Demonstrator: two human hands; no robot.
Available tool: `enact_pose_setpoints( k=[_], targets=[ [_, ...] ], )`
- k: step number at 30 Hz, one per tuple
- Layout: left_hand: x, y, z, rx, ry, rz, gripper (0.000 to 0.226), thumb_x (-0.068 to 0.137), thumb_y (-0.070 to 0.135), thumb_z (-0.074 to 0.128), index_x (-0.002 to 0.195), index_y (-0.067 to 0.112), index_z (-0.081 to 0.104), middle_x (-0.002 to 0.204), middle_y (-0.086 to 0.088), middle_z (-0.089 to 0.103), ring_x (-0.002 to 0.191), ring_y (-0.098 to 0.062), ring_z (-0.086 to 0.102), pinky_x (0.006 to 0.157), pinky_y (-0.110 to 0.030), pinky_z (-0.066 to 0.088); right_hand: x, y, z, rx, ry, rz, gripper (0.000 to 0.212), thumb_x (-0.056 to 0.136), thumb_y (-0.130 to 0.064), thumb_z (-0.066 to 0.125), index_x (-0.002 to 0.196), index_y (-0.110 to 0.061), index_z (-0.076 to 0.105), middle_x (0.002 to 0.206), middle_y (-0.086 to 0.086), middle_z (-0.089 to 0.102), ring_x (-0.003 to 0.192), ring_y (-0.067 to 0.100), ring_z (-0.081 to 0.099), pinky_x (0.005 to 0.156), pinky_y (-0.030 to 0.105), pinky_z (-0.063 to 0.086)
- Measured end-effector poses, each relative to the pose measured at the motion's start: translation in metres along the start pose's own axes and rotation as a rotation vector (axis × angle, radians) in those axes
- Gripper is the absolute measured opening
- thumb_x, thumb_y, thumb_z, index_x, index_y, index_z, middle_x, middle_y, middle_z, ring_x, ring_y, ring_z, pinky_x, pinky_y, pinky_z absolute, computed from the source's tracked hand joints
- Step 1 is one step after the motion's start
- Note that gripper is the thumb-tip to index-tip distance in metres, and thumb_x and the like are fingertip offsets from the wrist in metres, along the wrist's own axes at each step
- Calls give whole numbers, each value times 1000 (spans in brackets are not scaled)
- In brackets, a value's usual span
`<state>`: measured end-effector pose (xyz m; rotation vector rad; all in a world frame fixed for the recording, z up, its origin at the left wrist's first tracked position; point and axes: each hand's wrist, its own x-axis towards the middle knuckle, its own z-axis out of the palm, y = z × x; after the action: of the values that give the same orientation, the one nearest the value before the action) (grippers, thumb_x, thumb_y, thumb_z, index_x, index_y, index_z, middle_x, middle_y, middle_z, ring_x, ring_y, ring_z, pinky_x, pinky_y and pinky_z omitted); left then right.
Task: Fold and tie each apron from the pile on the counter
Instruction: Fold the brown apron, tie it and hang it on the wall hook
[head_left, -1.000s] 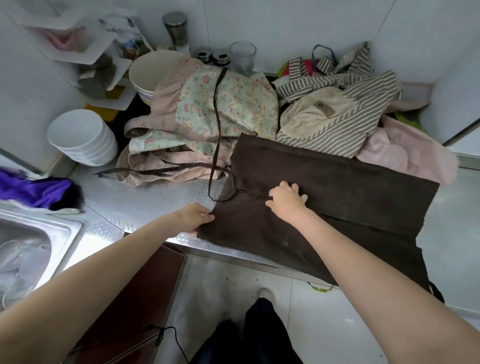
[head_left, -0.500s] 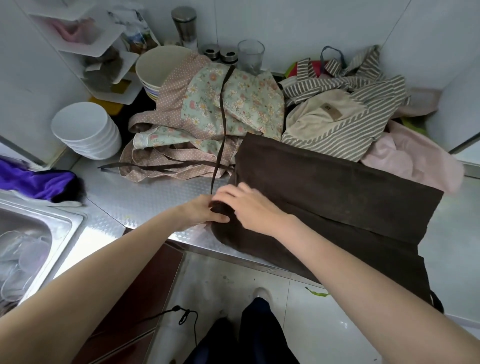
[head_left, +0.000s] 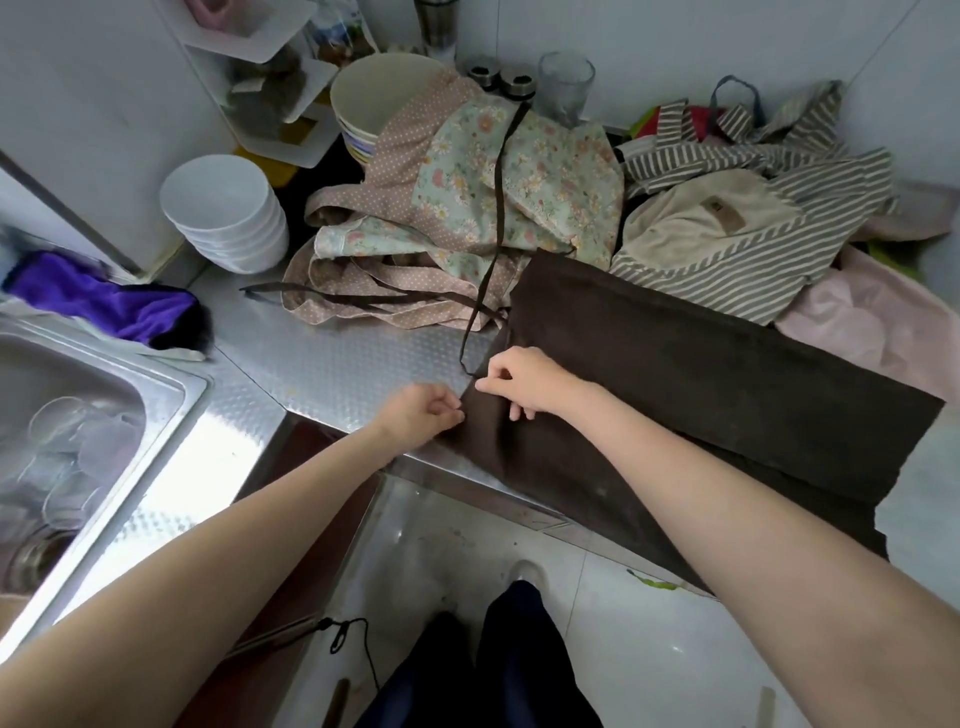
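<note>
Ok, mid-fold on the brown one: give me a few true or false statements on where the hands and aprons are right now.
1. Both hands pinch the dark brown fabric apron at its left edge. True: the left hand and right hand meet there.
2. The brown apron lies wholly on the steel counter. False: its near part hangs over the counter's front edge.
3. A thin brown strap runs up across the floral apron. True.
4. The striped grey and cream apron is already folded and tied. False: it lies crumpled at the back.
5. The stack of white bowls sits in the sink. False: it stands on the counter behind the sink.
</note>
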<state>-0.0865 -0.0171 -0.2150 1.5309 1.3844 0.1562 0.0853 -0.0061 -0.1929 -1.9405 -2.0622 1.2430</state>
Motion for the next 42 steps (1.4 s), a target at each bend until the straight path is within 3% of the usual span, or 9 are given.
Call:
enact_pose_setpoints(
  k=[6, 11, 14, 16, 20, 28, 33, 38, 42],
  targets=[
    [1, 11, 3, 54, -75, -70, 38, 95, 33, 49, 96, -2, 65, 88, -7, 57, 84, -17, 51, 79, -28, 39, -4, -9, 24, -241, 132, -25, 31, 98, -35, 42, 96, -7, 56, 102, 9, 47, 98, 30, 57, 77, 35, 39],
    [11, 13, 2, 352, -133, -100, 44, 98, 26, 44, 56, 13, 43, 61, -2, 42, 74, -21, 45, 56, -20, 30, -5, -5, 13, -118, -31, -50, 26, 98, -19, 33, 106, -9, 56, 105, 10, 48, 97, 28, 56, 77, 33, 44],
    [13, 19, -4, 347, -210, -129, 39, 100, 25, 40, 78, 0, 60, 85, -13, 60, 88, -22, 51, 75, -29, 40, -6, 3, -8, -225, -120, -11, 29, 92, -6, 42, 118, -6, 55, 120, 13, 48, 109, 29, 52, 89, 33, 40],
    [11, 24, -6, 326, -247, -170, 42, 100, 27, 38, 109, -5, 62, 114, -17, 62, 106, -26, 55, 94, -31, 39, -5, 4, -13, -373, -14, -34, 21, 92, -9, 47, 110, -6, 59, 118, 13, 50, 110, 32, 52, 84, 35, 40],
    [12, 28, -6, 391, -269, -207, 44, 101, 26, 34, 118, -7, 57, 124, -19, 59, 116, -30, 53, 98, -31, 37, 0, -21, 2, -617, 225, -39, 31, 92, 4, 39, 121, 2, 50, 132, 17, 37, 109, 37, 52, 78, 42, 42],
    [22, 49, -7, 439, -201, -71, 35, 91, 34, 55, 83, 1, 65, 70, -8, 56, 69, -21, 55, 60, -25, 41, -16, -2, 32, -407, 381, -36, 40, 89, 1, 47, 128, -7, 38, 133, 13, 30, 106, 31, 51, 80, 37, 43],
    [15, 58, -7, 309, -306, -117, 43, 88, 34, 62, 58, 8, 43, 60, -3, 38, 57, -14, 39, 56, -21, 34, -31, 14, 31, -167, 296, -20, 40, 91, -2, 48, 129, -8, 40, 137, 6, 32, 108, 31, 56, 82, 38, 46],
    [14, 46, 1, 198, -172, -205, 30, 98, 21, 43, 78, 2, 56, 66, -9, 48, 60, -19, 48, 57, -26, 41, -42, 27, 38, -197, 140, -81, 51, 99, -29, 42, 146, -16, 27, 158, 2, 5, 143, 24, 17, 116, 35, 14],
    [14, 34, 8, 188, -133, -272, 44, 99, 27, 40, 110, -11, 58, 87, -22, 59, 72, -28, 55, 60, -30, 44, -42, 37, 54, -440, 98, -103, 56, 98, -50, 30, 148, -40, 9, 158, -2, -15, 144, 20, -18, 116, 47, -10]
  ],
)
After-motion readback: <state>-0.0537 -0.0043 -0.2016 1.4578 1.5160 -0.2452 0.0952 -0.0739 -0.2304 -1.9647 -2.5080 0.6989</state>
